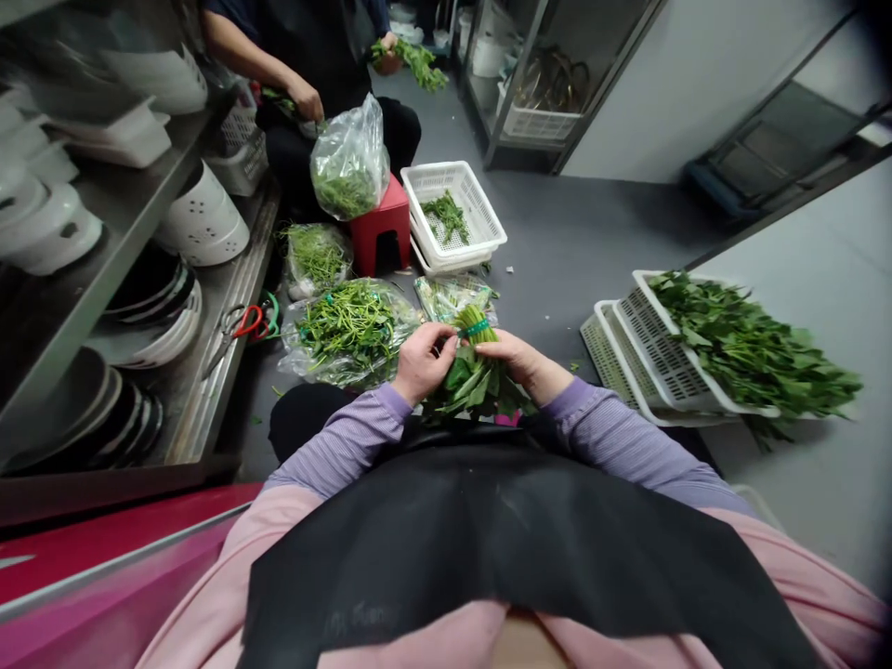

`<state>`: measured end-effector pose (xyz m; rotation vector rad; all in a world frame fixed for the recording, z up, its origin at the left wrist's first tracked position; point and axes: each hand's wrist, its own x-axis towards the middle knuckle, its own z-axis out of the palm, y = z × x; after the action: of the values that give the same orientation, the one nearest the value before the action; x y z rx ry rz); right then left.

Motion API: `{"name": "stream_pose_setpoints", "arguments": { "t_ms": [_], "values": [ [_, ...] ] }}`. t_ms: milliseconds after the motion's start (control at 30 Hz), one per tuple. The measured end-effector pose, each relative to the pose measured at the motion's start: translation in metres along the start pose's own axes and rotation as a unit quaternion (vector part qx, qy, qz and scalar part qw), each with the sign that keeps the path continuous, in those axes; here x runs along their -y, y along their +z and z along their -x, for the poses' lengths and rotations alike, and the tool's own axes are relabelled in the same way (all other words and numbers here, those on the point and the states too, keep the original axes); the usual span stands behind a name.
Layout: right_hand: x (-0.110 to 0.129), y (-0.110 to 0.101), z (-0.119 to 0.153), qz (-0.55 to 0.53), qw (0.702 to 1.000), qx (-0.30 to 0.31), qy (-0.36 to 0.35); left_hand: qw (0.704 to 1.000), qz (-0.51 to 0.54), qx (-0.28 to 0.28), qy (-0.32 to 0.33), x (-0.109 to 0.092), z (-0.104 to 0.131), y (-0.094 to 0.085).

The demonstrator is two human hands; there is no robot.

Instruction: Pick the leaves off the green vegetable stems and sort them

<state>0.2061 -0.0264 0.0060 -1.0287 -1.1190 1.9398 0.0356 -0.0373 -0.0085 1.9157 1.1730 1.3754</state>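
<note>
A bunch of leafy green vegetables (477,372) is in front of my apron, stems pointing away and leaves toward me. A green band (476,329) circles its stems. My right hand (521,364) grips the bunch from the right, thumb across the stems just under the band. My left hand (425,362) is at the left side of the stems, fingertips pinched together beside the band; what lies between them is too small to make out. Just beyond my hands, loose green stems (348,321) lie on a spread plastic bag, beside a clear packet of greens (452,295).
At right, stacked white baskets (627,358) hold a heap of leafy greens (759,344). Ahead stand a white basket (488,218) and a red stool (390,223) bearing a bagged bunch. A co-worker (307,56) handles greens. Red-handled scissors (241,325) rest on the left shelf.
</note>
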Motion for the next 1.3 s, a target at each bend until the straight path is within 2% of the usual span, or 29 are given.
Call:
{"name": "stream_pose_setpoints", "arguments": {
  "t_ms": [67, 133, 200, 267, 333, 467, 533, 600, 700, 767, 867, 1000, 1067, 1133, 1200, 1233, 1300],
  "values": [
    [-0.009, -0.002, -0.001, -0.043, 0.999, 0.009, -0.017, 0.995, 0.067, 0.013, -0.070, 0.004, 0.000, 0.001],
    [-0.015, -0.003, -0.002, -0.059, 0.997, 0.031, -0.028, 0.979, 0.148, 0.059, -0.127, 0.007, -0.001, 0.001],
    [-0.016, -0.005, -0.003, -0.052, 0.996, 0.064, -0.030, 0.949, 0.231, 0.119, -0.176, 0.009, -0.004, -0.002],
    [-0.014, -0.005, -0.005, -0.024, 0.994, 0.100, -0.023, 0.916, 0.299, 0.151, -0.223, 0.009, -0.007, -0.007],
    [-0.009, -0.005, -0.007, 0.006, 0.993, 0.116, -0.015, 0.895, 0.341, 0.144, -0.250, 0.007, -0.010, -0.012],
    [-0.002, -0.002, -0.008, 0.032, 0.992, 0.121, -0.017, 0.883, 0.366, 0.106, -0.276, 0.004, -0.012, -0.014],
    [0.000, -0.002, -0.007, 0.056, 0.988, 0.145, -0.016, 0.864, 0.387, 0.099, -0.306, 0.006, -0.013, -0.013],
    [0.002, -0.002, -0.005, 0.077, 0.985, 0.153, -0.017, 0.836, 0.425, 0.108, -0.330, 0.009, -0.013, -0.012],
    [0.004, -0.003, -0.003, 0.063, 0.989, 0.128, -0.027, 0.795, 0.481, 0.132, -0.346, 0.010, -0.014, -0.013],
    [0.005, -0.004, -0.001, 0.038, 0.992, 0.117, -0.032, 0.784, 0.499, 0.143, -0.341, 0.008, -0.014, -0.012],
    [0.005, -0.005, 0.000, 0.039, 0.991, 0.122, -0.031, 0.800, 0.483, 0.156, -0.321, 0.006, -0.011, -0.010],
    [0.011, -0.002, 0.001, 0.113, 0.980, 0.162, -0.016, 0.860, 0.402, 0.139, -0.282, 0.008, -0.016, -0.010],
    [0.015, 0.000, 0.001, 0.209, 0.956, 0.204, 0.035, 0.896, 0.352, 0.114, -0.247, 0.007, -0.025, -0.015],
    [0.018, 0.000, -0.003, 0.340, 0.913, 0.201, 0.098, 0.928, 0.296, 0.116, -0.197, 0.003, -0.035, -0.022],
    [0.022, -0.006, -0.008, 0.440, 0.883, 0.110, 0.118, 0.953, 0.229, 0.147, -0.131, -0.002, -0.043, -0.030],
    [0.025, -0.012, -0.010, 0.454, 0.883, 0.045, 0.106, 0.962, 0.195, 0.165, -0.099, -0.004, -0.044, -0.032],
    [0.032, -0.028, -0.009, 0.402, 0.911, -0.075, 0.054, 0.967, 0.150, 0.193, -0.075, 0.000, -0.043, -0.035]
  ]
}}
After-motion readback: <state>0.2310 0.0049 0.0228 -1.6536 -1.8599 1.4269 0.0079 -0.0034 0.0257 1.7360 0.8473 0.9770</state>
